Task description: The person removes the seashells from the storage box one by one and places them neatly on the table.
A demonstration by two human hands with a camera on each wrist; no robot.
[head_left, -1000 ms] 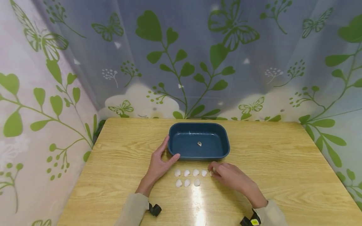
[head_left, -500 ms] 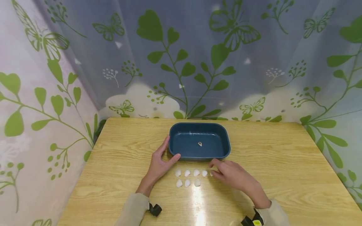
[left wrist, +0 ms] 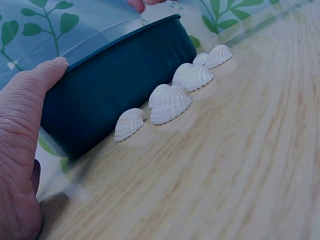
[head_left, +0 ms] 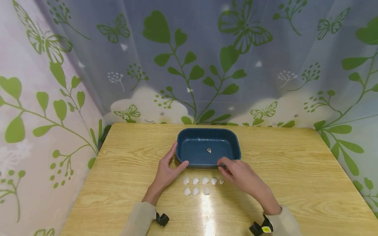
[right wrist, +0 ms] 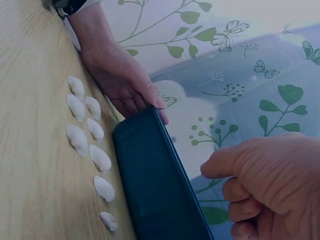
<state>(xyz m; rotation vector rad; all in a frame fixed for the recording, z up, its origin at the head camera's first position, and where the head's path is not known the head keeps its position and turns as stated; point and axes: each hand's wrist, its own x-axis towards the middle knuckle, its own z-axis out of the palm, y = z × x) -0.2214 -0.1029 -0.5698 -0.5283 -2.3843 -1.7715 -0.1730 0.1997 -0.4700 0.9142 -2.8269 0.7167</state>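
Note:
A dark blue plastic basin (head_left: 206, 164) stands near the back of the table. At its left near corner, my left hand (head_left: 165, 172) holds the basin, thumb at the near rim and fingers along the left end. My right hand (head_left: 240, 173) is over the near rim towards the right, fingers bent; in the right wrist view its curled fingers (right wrist: 245, 210) show nothing between them. Inside the basin lies one small seashell (head_left: 209, 150). White ribbed seashells (head_left: 205, 180) lie in two rows on the table in front, the rightmost small seashell (head_left: 221, 182) just below my right hand.
The wooden table (head_left: 118, 183) has a glare patch in front of the shells. Behind and to the left hangs a curtain (head_left: 189, 65) printed with leaves and butterflies. Black camera mounts (head_left: 162, 219) sit on both wrists.
My right hand has let go of the rightmost seashell in the back row and risen forward to the basin's near rim. That shell now lies fully in view. My left hand stays put.

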